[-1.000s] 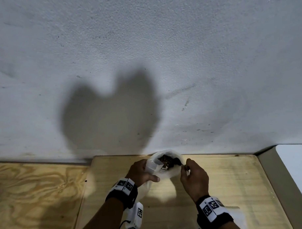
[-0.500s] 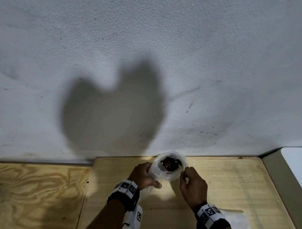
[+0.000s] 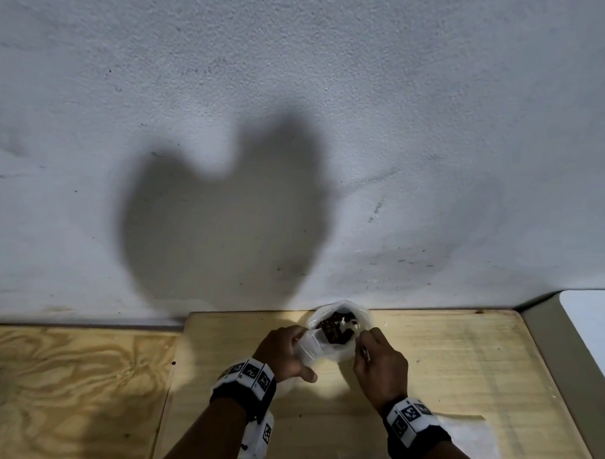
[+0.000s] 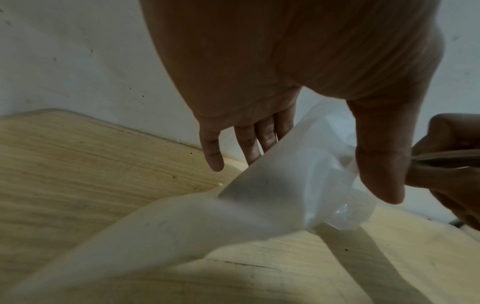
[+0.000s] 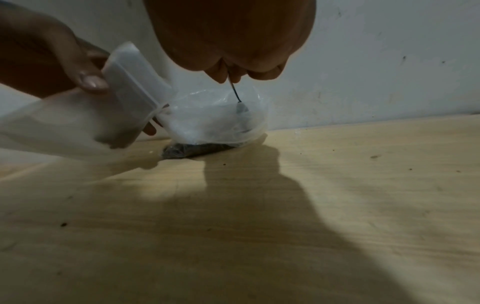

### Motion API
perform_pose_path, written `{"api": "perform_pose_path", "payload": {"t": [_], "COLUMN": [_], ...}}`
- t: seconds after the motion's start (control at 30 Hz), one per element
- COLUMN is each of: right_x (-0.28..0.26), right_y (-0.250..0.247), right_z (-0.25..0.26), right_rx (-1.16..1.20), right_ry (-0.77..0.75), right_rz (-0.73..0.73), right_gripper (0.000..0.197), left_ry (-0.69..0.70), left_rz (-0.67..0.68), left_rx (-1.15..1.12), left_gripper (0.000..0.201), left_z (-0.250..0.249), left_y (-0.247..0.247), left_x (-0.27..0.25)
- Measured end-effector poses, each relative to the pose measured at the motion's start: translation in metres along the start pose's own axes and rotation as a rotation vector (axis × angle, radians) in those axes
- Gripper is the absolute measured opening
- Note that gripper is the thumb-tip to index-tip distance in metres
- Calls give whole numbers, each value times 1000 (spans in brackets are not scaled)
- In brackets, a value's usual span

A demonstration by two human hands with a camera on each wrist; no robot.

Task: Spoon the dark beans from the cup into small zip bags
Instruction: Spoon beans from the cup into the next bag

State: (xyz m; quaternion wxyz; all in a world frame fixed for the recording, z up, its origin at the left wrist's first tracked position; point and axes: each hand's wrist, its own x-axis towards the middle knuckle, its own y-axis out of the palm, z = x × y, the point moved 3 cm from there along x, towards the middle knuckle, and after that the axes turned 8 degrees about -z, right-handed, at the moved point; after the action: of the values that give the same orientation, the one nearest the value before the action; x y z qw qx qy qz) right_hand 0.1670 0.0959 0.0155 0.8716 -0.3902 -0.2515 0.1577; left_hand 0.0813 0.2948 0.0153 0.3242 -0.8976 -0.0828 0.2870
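A: Where does the cup sit against the bag right now?

B: The left hand [image 3: 285,353] has its fingers and thumb wrapped round the translucent cup [image 5: 130,90], tipped over so its mouth points right and down, its rim touching the open mouth of the zip bag [image 5: 215,121]. The cup's long axis runs from near-left to far-right, straight into the bag.

A: And the other hand?

B: The right hand [image 3: 379,367] pinches the thin handle of a spoon [image 5: 237,96] between curled fingertips; the bowl hangs down inside the bag, just right of the cup's rim. The right hand is the nearer one to the bag's opening.

A: What's in each?

B: Dark beans [image 3: 335,329] lie in the bag's bottom, which rests on the tabletop [image 5: 337,185] close against the far wall [image 3: 289,92]. From the wrist views I can't tell how much is left in the cup; its wall is cloudy.

A: So the next move?

B: Likely raking the last beans across that rim with the spoon. The bag's soft mouth could fold shut.
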Motion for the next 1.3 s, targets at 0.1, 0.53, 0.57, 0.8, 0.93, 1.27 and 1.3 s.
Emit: {"api": "perform_pose_path", "payload": {"t": [0.1,0.53,0.57,0.8,0.93,1.27,1.3], "right_x": [-2,-1,-2,-3,-2,-3,-3], "right_y": [6,-3,-2,3,10,-4,-5], "right_z": [-1,-18,-17,-22,-13,-32,-32], "right_rx": [-16,36,40,23,57,75,81], "right_ry": [-42,88,83,115,38,242,252], "right_rz": [72,-57,-29,-22,43,-66,-67], "right_gripper": [26,21,21,20,19,27,31], "left_ry": [-12,-118,-124,-143,-155,-127,-119], "left_rz": [1,-51,-53,-58,-60,-62,-63], "left_rx": [-24,-232,-239,-298,-330,-280,-264], "left_gripper": [91,61,60,57,64,71,71], "left_z": [0,4,4,2,2,0,-1], "left_y": [0,-5,-5,-6,-6,-4,-3], "left_x": [-1,4,5,5,4,5,5]}}
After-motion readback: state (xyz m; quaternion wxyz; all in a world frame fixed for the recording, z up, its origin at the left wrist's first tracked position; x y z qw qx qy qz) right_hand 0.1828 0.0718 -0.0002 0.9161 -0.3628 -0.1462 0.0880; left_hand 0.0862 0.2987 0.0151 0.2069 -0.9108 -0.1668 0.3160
